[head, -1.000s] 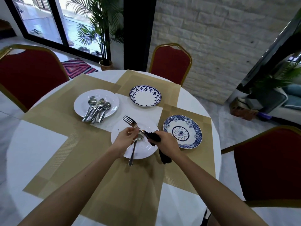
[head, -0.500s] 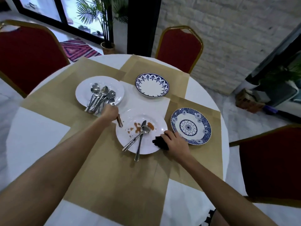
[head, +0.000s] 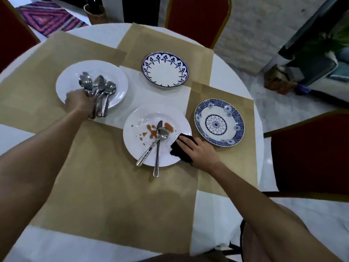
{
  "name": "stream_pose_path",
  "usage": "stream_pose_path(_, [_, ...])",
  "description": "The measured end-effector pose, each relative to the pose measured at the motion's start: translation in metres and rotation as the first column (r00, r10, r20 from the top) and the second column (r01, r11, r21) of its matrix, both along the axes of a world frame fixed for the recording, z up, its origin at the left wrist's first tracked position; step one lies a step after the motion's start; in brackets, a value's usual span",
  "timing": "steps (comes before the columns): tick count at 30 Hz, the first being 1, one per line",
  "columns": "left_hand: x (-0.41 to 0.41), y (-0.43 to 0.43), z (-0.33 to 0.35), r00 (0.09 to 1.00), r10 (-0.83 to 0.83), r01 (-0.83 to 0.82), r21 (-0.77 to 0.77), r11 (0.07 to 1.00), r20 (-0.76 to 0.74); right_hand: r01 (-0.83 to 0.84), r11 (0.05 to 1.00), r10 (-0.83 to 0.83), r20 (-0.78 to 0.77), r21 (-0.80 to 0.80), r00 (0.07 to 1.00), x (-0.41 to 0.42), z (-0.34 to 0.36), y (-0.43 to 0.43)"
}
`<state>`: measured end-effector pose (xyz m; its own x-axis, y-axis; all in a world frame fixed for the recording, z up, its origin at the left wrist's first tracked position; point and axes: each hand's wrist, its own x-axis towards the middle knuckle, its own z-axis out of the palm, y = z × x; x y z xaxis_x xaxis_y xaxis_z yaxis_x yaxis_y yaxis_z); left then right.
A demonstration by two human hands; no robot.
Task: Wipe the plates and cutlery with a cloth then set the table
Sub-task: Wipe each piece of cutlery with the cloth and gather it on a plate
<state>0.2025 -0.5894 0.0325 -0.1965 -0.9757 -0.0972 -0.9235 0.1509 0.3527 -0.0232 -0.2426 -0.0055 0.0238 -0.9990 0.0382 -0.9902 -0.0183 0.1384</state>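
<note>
A white plate (head: pixel 132 146) smeared with orange sauce sits mid-table; a spoon (head: pixel 162 132) and a knife (head: pixel 157 157) lie across it. My right hand (head: pixel 198 151) holds a dark cloth (head: pixel 178 151) against that plate's right rim. To the left, another white plate (head: pixel 115 72) carries several spoons and other cutlery (head: pixel 100 86). My left hand (head: pixel 80 102) is curled over the handles at that plate's near edge and holds the fork, whose tines are hidden among the others. Two blue-patterned plates stand at the back (head: pixel 165 71) and on the right (head: pixel 219 125).
The round table has a white top (head: pixel 209 224) and tan placemats (head: pixel 113 186). Red chairs with gold frames stand behind (head: pixel 196 14), at right (head: pixel 309 154) and at far left (head: pixel 13 35). A plant pot (head: pixel 95 14) and a striped rug (head: pixel 49 17) lie beyond.
My left hand has carried the fork from the soiled plate to the cutlery plate on the left. My right hand has lowered the cloth onto the soiled plate's rim. The camera has tilted down.
</note>
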Motion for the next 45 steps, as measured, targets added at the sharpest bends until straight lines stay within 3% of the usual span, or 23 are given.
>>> stream_pose_path(4, [0.01,-0.004,-0.007,0.994,-0.068,0.073,-0.062,0.995,0.087,0.005,1.0,-0.005,0.029,0.001,1.0,0.0,0.0,0.0])
stream_pose_path(9, [0.005,0.015,-0.001,0.999,-0.036,0.04,-0.106,0.994,0.034,0.024,1.0,-0.025,0.069,0.015,0.997,0.003,0.003,-0.001])
stream_pose_path(12, [-0.011,0.05,0.003,0.988,-0.152,0.144,-0.261,0.955,-0.008,0.046,0.999,-0.048,0.066,0.027,0.997,0.007,0.005,-0.002])
stream_pose_path(14, [-0.023,0.087,0.003,0.957,-0.283,0.254,-0.284,0.924,-0.064,0.059,0.998,-0.061,0.057,0.035,0.997,0.009,0.005,-0.002])
stream_pose_path(17, [-0.034,0.148,0.002,0.886,-0.453,0.428,-0.202,0.881,-0.097,0.063,0.997,-0.066,0.062,0.037,0.996,0.01,0.003,-0.001])
stream_pose_path(19, [-0.033,0.182,-0.003,0.87,-0.492,0.487,-0.112,0.866,-0.02,0.067,0.997,-0.069,0.065,0.04,0.996,0.01,0.005,-0.001])
stream_pose_path(22, [-0.024,0.205,-0.012,0.864,-0.479,0.482,0.021,0.876,0.153,0.08,0.995,-0.084,0.073,0.056,0.994,0.012,0.007,-0.001])
stream_pose_path(25, [-0.019,0.208,-0.012,0.85,-0.485,0.481,0.072,0.874,0.206,0.116,0.99,-0.123,0.089,0.076,0.988,0.014,0.007,0.0])
stream_pose_path(28, [-0.019,0.203,-0.011,0.887,-0.449,0.445,0.063,0.893,0.106,0.147,0.975,-0.162,0.084,0.168,0.983,0.015,0.011,-0.004])
stream_pose_path(32, [-0.016,0.196,-0.007,0.927,-0.313,0.346,0.148,0.926,-0.206,0.176,0.956,-0.211,0.133,0.235,0.968,0.015,0.016,-0.003])
stream_pose_path(34, [-0.013,0.197,0.001,0.923,-0.207,0.291,0.238,0.926,-0.325,0.253,0.945,-0.315,0.374,0.207,0.872,0.016,0.021,-0.002])
stream_pose_path(37, [-0.012,0.203,0.021,0.839,-0.089,0.351,0.411,0.841,-0.536,0.419,0.896,-0.397,0.687,0.147,0.609,0.018,0.031,-0.007])
stream_pose_path(39, [-0.01,0.209,0.033,0.731,0.131,0.396,0.572,0.719,-0.67,0.608,0.783,-0.426,0.824,0.129,0.374,0.022,0.044,-0.014])
stream_pose_path(41, [-0.007,0.212,0.039,0.667,0.258,0.41,0.633,0.657,-0.699,0.744,0.646,-0.404,0.904,0.174,0.14,0.025,0.059,-0.024])
stream_pose_path(42, [-0.007,0.214,0.041,0.669,0.254,0.412,0.632,0.656,-0.699,0.775,0.611,-0.385,0.916,0.16,0.115,0.024,0.064,-0.028])
stream_pose_path(43, [-0.006,0.216,0.042,0.681,0.228,0.415,0.623,0.663,-0.696,0.785,0.611,-0.374,0.911,0.104,0.171,0.024,0.068,-0.032])
stream_pose_path(45, [-0.005,0.22,0.046,0.712,0.136,0.433,0.584,0.687,-0.688,0.726,0.684,-0.323,0.864,-0.069,0.386,0.023,0.072,-0.039])
